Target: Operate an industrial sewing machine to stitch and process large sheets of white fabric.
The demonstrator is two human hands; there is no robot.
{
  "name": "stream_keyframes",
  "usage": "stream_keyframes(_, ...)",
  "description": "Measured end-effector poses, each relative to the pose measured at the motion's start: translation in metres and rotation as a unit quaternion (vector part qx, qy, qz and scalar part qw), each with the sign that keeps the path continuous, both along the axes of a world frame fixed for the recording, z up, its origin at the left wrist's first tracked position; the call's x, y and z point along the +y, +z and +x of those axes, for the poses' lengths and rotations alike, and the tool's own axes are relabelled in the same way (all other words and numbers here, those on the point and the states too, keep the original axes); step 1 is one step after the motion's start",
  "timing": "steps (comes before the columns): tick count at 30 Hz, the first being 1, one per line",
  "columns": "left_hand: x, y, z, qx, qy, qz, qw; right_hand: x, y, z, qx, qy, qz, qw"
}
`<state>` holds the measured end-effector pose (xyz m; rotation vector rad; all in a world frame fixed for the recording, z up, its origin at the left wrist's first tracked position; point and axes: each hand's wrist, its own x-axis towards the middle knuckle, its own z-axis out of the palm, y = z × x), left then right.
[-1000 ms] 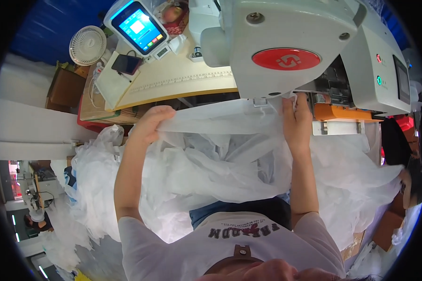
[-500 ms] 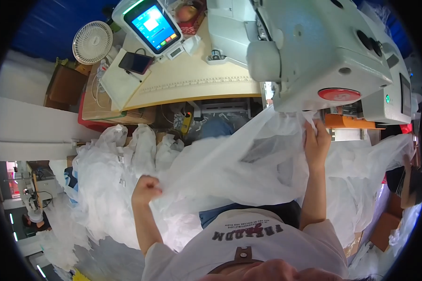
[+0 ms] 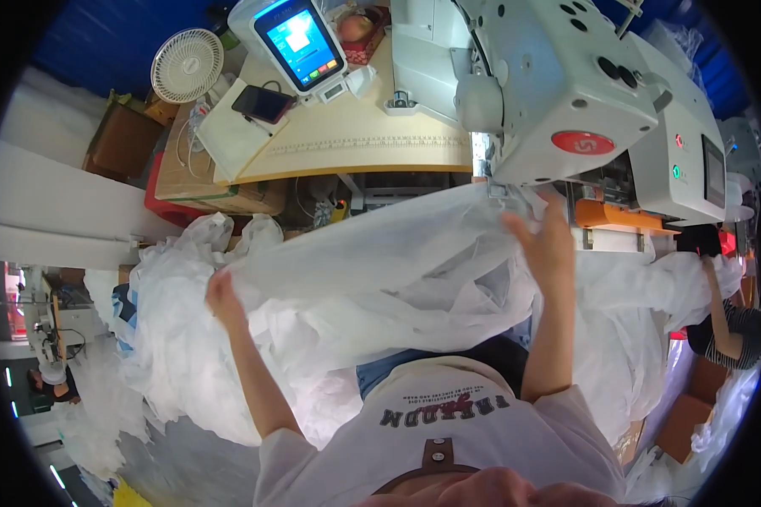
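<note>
My left hand (image 3: pixel 221 297) pinches the near-left edge of the white fabric (image 3: pixel 380 270); my right hand (image 3: pixel 548 245) lies flat on it, fingers spread, under the sewing machine (image 3: pixel 566 93). The fabric drapes from the machine's foot across my lap. Far left stand a fan (image 3: pixel 186 66), a phone (image 3: pixel 264 103) and a tilted screen (image 3: pixel 300 44). A red oval label (image 3: pixel 583 142) marks the machine. A cardboard box (image 3: pixel 228 198) sits under the table (image 3: pixel 372 144).

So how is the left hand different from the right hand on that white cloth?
The left hand is low and out to the side, closed on the edge of the white cloth; the right hand is higher, up by the sewing machine. The left hand looks like a fist, while the right hand's fingers are spread flatter. Both touch the same cloth.
</note>
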<state>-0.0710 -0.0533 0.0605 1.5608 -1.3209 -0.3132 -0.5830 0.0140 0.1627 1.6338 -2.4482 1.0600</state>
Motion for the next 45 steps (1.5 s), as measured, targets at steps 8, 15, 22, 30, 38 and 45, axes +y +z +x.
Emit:
stream_keyframes(8,-0.014,0.048,-0.027,0.169,-0.180,0.352,0.903,0.061,0.022,-0.064,-0.155,-0.068,0.095,0.981)
stream_keyframes(15,-0.043,0.051,-0.105,0.057,-0.219,0.142,0.964,0.034,-0.006,-0.062,-0.160,-0.134,-0.165,0.964)
stream_keyframes(22,-0.046,0.043,-0.140,-0.210,-0.194,0.100,0.953,0.022,-0.002,-0.080,0.080,-0.127,0.025,0.988)
stream_keyframes(30,-0.043,0.040,-0.179,-0.029,-0.194,0.081,0.977,-0.013,-0.033,-0.135,0.267,-0.137,-0.017,0.954)
stream_keyframes(38,0.057,-0.019,-0.099,0.084,-0.338,0.471,0.810,0.021,-0.031,-0.125,0.277,-0.100,-0.111,0.949)
stream_keyframes(45,0.079,0.039,-0.022,0.376,-0.424,0.476,0.672,-0.001,-0.016,-0.064,0.096,-0.016,-0.026,0.995)
